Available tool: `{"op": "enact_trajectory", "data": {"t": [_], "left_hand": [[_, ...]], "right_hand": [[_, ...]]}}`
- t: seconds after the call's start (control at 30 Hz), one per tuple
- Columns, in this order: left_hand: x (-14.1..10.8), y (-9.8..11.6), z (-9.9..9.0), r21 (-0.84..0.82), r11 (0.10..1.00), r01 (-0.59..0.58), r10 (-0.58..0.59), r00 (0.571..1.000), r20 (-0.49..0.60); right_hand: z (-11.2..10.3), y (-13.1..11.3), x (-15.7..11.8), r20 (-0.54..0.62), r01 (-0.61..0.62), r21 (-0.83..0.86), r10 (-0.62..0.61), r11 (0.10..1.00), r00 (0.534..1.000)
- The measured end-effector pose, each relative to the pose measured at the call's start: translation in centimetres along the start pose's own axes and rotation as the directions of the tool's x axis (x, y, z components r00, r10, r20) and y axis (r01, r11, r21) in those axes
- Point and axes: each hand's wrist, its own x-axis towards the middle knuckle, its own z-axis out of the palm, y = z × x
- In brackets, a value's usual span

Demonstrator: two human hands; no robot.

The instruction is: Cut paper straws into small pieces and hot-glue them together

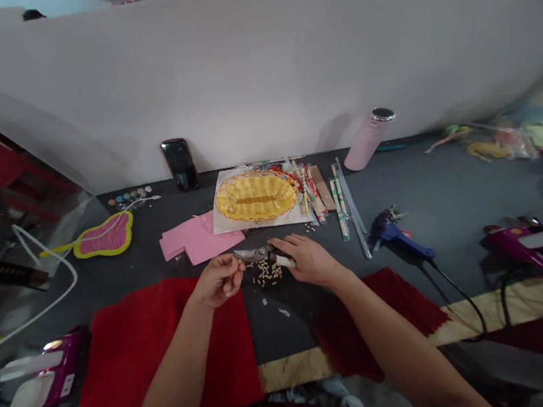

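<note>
My right hand (308,260) is closed around the pale handle of a pair of pruning shears (257,253), whose dark blades point left. Close to the blade tips, my left hand (220,281) is pinched on something too small to make out. Below the shears lies a scatter of small beige cut pieces (267,273) on the dark table. A red cloth (170,346) is spread under my left forearm, and a darker red cloth (398,297) lies by my right one.
Behind my hands sits a yellow woven basket (256,196), beside pink paper (205,236) and wrapped sticks (339,204). A blue glue gun (400,239) with a cord lies right. A pink bottle (370,139) and a phone (180,165) stand near the white partition (253,71).
</note>
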Motion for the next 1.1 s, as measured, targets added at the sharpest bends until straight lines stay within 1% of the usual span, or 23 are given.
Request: {"op": "enact_trajectory", "data": {"t": [0.1, 0.17, 0.2, 0.27, 0.33, 0.4, 0.43, 0.47, 0.5, 0.57, 0.63, 0.73, 0.83, 0.93, 1.03, 1.1], "left_hand": [[0.5, -0.5, -0.3, 0.022, 0.998, -0.062, 0.063, 0.997, -0.038], [0.9, -0.9, -0.3, 0.08, 0.988, -0.133, 0.141, 0.985, -0.099], [1.2, -1.1, -0.2, 0.128, 0.975, -0.18, 0.197, 0.971, -0.135], [1.5, -1.3, 0.2, 0.256, 0.929, -0.267, 0.32, 0.927, -0.194], [1.6, -1.4, 0.6, 0.395, 0.862, -0.318, 0.431, 0.87, -0.239], [1.5, -1.5, 0.9, 0.503, 0.802, -0.323, 0.503, 0.819, -0.276], [1.5, -1.5, 1.0, 0.533, 0.785, -0.316, 0.52, 0.803, -0.29], [1.4, -1.5, 1.0, 0.546, 0.779, -0.309, 0.525, 0.798, -0.297], [1.3, -1.4, 1.0, 0.545, 0.782, -0.302, 0.517, 0.803, -0.298], [1.3, -1.3, 1.0, 0.505, 0.812, -0.293, 0.477, 0.831, -0.286], [1.2, -1.1, 0.9, 0.441, 0.85, -0.289, 0.43, 0.864, -0.263], [1.1, -0.8, 0.8, 0.342, 0.898, -0.275, 0.366, 0.9, -0.237], [0.8, -0.6, 0.8, 0.259, 0.936, -0.237, 0.298, 0.927, -0.227], [0.6, -0.4, 0.7, 0.185, 0.964, -0.19, 0.224, 0.957, -0.186], [0.7, -0.6, 0.3, 0.165, 0.972, -0.168, 0.192, 0.971, -0.141], [0.9, -0.9, -0.1, 0.204, 0.96, -0.191, 0.224, 0.962, -0.155]], "right_hand": [[0.2, -0.3, -0.1, 0.015, -0.057, -0.023, 0.058, 0.998, 0.998], [0.4, -0.3, -0.1, 0.003, -0.106, -0.048, 0.106, 0.993, 0.994], [0.6, -0.3, 0.0, -0.007, -0.126, -0.061, 0.126, 0.99, 0.992], [0.8, -0.2, 0.0, -0.019, -0.158, -0.081, 0.157, 0.984, 0.987], [0.9, -0.2, 0.1, -0.024, -0.174, -0.091, 0.173, 0.981, 0.985], [0.9, -0.1, 0.1, -0.031, -0.176, -0.095, 0.174, 0.98, 0.984], [0.9, -0.1, 0.1, -0.036, -0.172, -0.095, 0.169, 0.981, 0.985], [0.9, 0.0, 0.1, -0.04, -0.166, -0.095, 0.163, 0.982, 0.986], [0.9, 0.1, 0.1, -0.041, -0.159, -0.094, 0.156, 0.983, 0.987], [0.9, 0.2, 0.1, -0.032, -0.145, -0.093, 0.143, 0.985, 0.989], [0.8, 0.3, 0.1, -0.025, -0.128, -0.087, 0.127, 0.988, 0.992], [0.7, 0.4, 0.0, -0.029, -0.092, -0.069, 0.09, 0.993, 0.995], [0.6, 0.6, 0.0, -0.042, -0.054, -0.056, 0.052, 0.997, 0.998], [0.5, 0.7, 0.0, -0.046, -0.025, -0.05, 0.023, 0.998, 0.999], [0.5, 0.6, 0.0, -0.028, -0.028, -0.056, 0.026, 0.998, 0.999], [0.5, 0.4, 0.0, -0.013, -0.054, -0.077, 0.053, 0.996, 0.999]]}}
